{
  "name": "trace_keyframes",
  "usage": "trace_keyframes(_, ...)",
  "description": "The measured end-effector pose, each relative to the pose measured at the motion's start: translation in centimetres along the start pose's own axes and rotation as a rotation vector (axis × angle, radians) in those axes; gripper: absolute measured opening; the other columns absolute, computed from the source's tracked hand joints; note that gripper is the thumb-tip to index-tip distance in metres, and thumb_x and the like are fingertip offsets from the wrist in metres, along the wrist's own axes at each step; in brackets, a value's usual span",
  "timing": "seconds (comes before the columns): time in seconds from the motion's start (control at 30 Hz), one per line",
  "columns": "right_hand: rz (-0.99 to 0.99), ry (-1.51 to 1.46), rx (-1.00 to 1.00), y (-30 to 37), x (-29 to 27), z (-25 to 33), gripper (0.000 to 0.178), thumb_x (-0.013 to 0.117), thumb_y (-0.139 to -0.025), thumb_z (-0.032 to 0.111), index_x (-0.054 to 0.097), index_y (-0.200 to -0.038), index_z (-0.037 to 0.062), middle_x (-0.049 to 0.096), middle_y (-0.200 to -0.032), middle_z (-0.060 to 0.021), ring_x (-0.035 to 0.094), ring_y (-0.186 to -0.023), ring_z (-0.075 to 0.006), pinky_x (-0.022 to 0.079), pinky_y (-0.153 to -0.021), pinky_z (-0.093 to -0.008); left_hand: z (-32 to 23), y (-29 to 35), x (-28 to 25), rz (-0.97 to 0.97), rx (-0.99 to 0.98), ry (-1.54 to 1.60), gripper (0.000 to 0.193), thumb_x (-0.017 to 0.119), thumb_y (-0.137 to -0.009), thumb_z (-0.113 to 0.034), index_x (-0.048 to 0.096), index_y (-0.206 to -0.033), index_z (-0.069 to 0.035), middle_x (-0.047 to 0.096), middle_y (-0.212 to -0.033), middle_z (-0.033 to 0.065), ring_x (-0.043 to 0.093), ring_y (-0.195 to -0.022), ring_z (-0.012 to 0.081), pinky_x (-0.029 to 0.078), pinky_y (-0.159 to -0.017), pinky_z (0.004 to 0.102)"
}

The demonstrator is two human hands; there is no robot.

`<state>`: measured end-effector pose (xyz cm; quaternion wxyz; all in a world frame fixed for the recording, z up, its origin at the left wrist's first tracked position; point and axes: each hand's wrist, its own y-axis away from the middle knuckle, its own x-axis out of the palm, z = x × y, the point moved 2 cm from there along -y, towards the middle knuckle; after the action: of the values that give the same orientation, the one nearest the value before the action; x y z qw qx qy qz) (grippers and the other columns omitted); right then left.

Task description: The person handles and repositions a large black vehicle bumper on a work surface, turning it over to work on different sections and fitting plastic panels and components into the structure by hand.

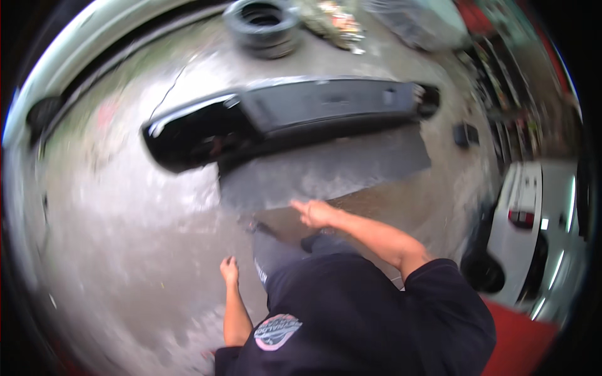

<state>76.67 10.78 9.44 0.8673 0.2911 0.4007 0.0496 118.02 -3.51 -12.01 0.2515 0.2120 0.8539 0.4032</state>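
My right hand (pixel 315 214) reaches forward over the near edge of a flat grey sheet (pixel 269 185) on the floor. Its index finger is stretched out, the other fingers are partly curled, and I see nothing in it. Lower and to the left, my left hand (pixel 229 270) hangs beside my leg with its fingers curled in, slightly blurred, and no object shows in it. Beyond the sheet lies a long dark car bumper (pixel 313 103), partly on the sheet, with a wide black hollow at its left end. Neither hand touches the bumper.
Stacked tyres (pixel 266 41) stand past the bumper, beside crumpled plastic bags (pixel 417 22). A small dark box (pixel 465 135) sits at the right, near cluttered shelving (pixel 511 94). A white car (pixel 523 200) with a red tail light borders the right; a pale vehicle body (pixel 81 53) curves along the upper left.
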Motion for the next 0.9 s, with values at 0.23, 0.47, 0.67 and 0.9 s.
trace_keyframes(0.23, -0.206, -0.321, 0.342, 20.7, 8.4, -19.1, 0.046, 0.06, -0.093, 0.026, 0.058, -0.136, 0.0086, 0.068, -0.118, -0.0229, 0.064, -0.113, -0.0401, 0.05, -0.097, -0.0493, -5.2, 4.5, 9.0, 0.098, 0.109, -0.407, 0.026, 0.06, -0.096, -0.015, 0.064, -0.116, 0.002, 0.063, -0.074, 0.0057, 0.057, -0.053, 0.0139, 0.042, -0.04, 0.0296)
trace_keyframes(0.47, -0.64, -0.966, 0.804, 36.3, 18.8, -34.9, 0.036, 0.065, -0.097, 0.023, 0.064, -0.126, 0.0011, 0.073, -0.089, -0.0173, 0.072, -0.075, -0.0263, 0.059, -0.068, -0.0382, -9.5, 16.2, 26.9, 0.368, 0.182, -0.889, 0.035, 0.062, -0.094, -0.025, 0.07, -0.115, 0.001, 0.07, -0.082, 0.0085, 0.062, -0.058, 0.0163, 0.048, -0.047, 0.0315)
trace_keyframes(0.67, -0.766, -1.443, 0.98, 43.7, 27.5, -38.6, 0.028, 0.063, -0.099, 0.02, 0.065, -0.119, -0.0001, 0.069, -0.075, -0.0123, 0.063, -0.053, -0.0174, 0.052, -0.047, -0.0325, -14.0, 20.7, 32.8, 0.439, 0.202, -1.068, 0.036, 0.06, -0.096, -0.028, 0.069, -0.117, 0.001, 0.073, -0.092, 0.0122, 0.067, -0.07, 0.0198, 0.052, -0.053, 0.0327)
trace_keyframes(0.9, -0.675, -1.547, 1.03, 45.0, 33.9, -34.7, 0.028, 0.064, -0.098, 0.019, 0.065, -0.118, -0.0002, 0.069, -0.073, -0.0137, 0.066, -0.055, -0.0208, 0.053, -0.046, -0.0346, -16.6, 22.5, 33.6, 0.412, 0.128, -1.113, 0.038, 0.059, -0.099, -0.03, 0.065, -0.122, 0.0, 0.074, -0.097, 0.0133, 0.067, -0.075, 0.021, 0.054, -0.058, 0.0365)
